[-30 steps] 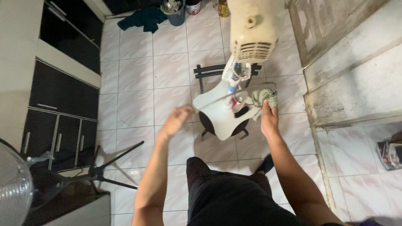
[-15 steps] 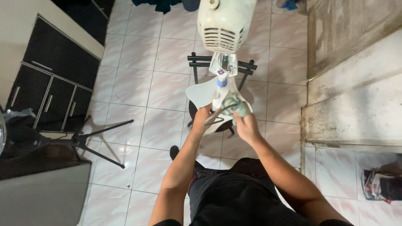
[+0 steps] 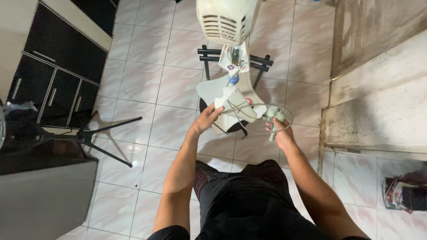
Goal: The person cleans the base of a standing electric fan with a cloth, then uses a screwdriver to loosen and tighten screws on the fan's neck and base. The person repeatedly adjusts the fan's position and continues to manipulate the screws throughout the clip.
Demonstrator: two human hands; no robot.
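A cream-coloured fan body (image 3: 227, 20) with a vented motor housing rests on a black stool (image 3: 231, 60) in front of me. Its white base piece (image 3: 231, 100) lies below the housing. My left hand (image 3: 208, 119) grips the lower left edge of that white piece. My right hand (image 3: 278, 129) holds a crumpled greenish cloth (image 3: 272, 114) against a thin wire ring (image 3: 262, 119) that loops between both hands. My black shorts fill the bottom of the view.
A black tripod (image 3: 95, 135) stands on the white tiled floor (image 3: 147, 93) at the left. Dark cabinets (image 3: 58, 75) line the left wall. A stained concrete ledge (image 3: 378, 111) runs along the right, with a printed packet (image 3: 404, 193) on the tiles below.
My left hand came in from the open floor and took hold of the white piece. The cloth in my right hand moved down onto the wire ring. The view shifted nearer the fan.
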